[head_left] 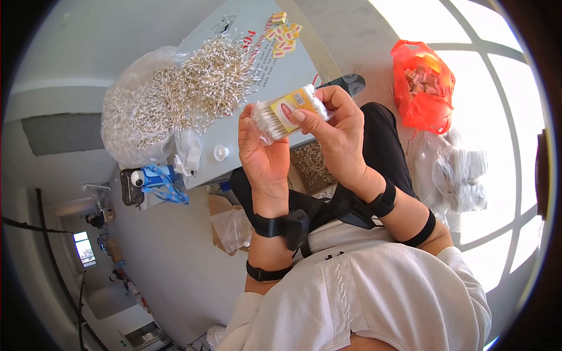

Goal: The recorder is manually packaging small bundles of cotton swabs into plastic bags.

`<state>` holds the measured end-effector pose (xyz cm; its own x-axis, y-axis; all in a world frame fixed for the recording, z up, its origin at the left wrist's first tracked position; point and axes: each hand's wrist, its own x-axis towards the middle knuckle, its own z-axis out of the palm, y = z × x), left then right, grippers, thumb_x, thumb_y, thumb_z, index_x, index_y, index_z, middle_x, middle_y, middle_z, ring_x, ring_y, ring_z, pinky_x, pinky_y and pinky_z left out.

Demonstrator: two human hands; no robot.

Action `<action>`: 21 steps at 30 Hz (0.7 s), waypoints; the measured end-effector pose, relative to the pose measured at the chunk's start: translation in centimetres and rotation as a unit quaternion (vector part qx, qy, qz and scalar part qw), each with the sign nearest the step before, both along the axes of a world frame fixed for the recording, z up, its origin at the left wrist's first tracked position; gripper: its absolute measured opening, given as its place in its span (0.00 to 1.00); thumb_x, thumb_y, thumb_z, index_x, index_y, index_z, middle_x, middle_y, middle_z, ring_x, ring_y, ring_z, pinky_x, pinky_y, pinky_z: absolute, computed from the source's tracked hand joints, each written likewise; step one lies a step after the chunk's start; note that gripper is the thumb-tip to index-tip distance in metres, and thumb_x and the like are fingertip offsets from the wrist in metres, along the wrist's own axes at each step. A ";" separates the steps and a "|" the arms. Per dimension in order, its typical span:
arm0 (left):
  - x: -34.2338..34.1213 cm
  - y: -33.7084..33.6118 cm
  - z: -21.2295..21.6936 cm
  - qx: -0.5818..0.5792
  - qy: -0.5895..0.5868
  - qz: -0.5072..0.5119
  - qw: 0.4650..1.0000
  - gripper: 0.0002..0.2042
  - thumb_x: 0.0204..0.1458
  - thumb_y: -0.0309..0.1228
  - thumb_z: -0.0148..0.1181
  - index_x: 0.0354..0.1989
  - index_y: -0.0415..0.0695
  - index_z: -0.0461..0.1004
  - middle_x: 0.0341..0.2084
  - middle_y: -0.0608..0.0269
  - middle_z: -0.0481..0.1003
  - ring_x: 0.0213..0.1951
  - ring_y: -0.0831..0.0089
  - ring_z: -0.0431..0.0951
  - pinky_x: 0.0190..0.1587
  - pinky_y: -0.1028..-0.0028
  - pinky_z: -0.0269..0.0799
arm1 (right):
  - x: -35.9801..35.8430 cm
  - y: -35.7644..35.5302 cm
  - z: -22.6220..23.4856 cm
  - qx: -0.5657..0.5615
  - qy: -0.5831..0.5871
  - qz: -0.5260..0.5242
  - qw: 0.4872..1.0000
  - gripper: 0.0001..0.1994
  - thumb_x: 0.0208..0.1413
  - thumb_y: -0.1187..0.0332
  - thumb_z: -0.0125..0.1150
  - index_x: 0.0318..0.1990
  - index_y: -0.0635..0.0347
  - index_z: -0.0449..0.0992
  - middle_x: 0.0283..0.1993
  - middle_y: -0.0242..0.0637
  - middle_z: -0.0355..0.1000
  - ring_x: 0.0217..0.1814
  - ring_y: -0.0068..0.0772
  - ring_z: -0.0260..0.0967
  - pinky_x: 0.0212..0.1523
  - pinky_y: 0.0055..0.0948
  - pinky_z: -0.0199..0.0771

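We hold a clear packet of cotton swabs [285, 113] with a yellow label up in front of us, above the lap. Left hand [263, 153] cups it from below, fingers curled round its end; right hand [335, 130] pinches its upper edge — both closed on it. Behind: loose swab heap [199, 82] on grey table [257, 70], red bag [424, 88] on floor.

From my feed I see a pale grey floor [170, 257] filling the lower left. Strong daylight falls at two o'clock, throwing the curved shadow bars of a window frame [492, 52] over the floor there. A grey table [246, 140] stands at twelve o'clock. At eight o'clock a white wall [35, 169] runs past a doorway [88, 245] with a small bright window beyond.
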<state>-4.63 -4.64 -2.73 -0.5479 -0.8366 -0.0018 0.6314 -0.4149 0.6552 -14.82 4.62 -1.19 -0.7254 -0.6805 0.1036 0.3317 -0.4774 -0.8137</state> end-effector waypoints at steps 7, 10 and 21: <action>0.9 -1.0 1.3 -0.118 -0.099 -0.081 0.985 0.14 0.57 0.33 0.56 0.47 0.37 0.71 0.42 0.60 0.74 0.43 0.71 0.74 0.42 0.70 0.72 | -1.2 -0.9 -3.4 -0.029 -0.394 0.203 0.896 0.09 0.55 0.71 0.59 0.38 0.67 0.70 0.30 0.35 0.72 0.26 0.17 0.64 0.25 0.17 0.65; 0.7 -0.8 1.7 -0.125 -0.125 -0.091 0.980 0.13 0.54 0.31 0.59 0.44 0.35 0.73 0.36 0.60 0.75 0.36 0.74 0.75 0.35 0.76 0.70 | -1.6 -1.0 -4.1 -0.038 -0.468 0.254 0.846 0.09 0.56 0.70 0.57 0.39 0.68 0.72 0.30 0.35 0.72 0.26 0.15 0.64 0.22 0.14 0.63; 0.5 -1.0 0.5 -0.116 -0.205 -0.148 0.960 0.13 0.46 0.28 0.68 0.38 0.35 0.74 0.30 0.60 0.75 0.27 0.80 0.70 0.27 0.82 0.65 | -2.0 -1.8 -7.4 0.064 -0.509 0.280 0.811 0.08 0.56 0.68 0.58 0.35 0.65 0.71 0.26 0.30 0.69 0.20 0.16 0.60 0.18 0.13 0.63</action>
<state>-4.16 -5.65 -2.24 -0.7547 -0.6484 -0.0998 0.1776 -0.3484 0.9204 -16.81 2.84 -8.58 0.0373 -0.8907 -0.4531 0.9988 0.0480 -0.0121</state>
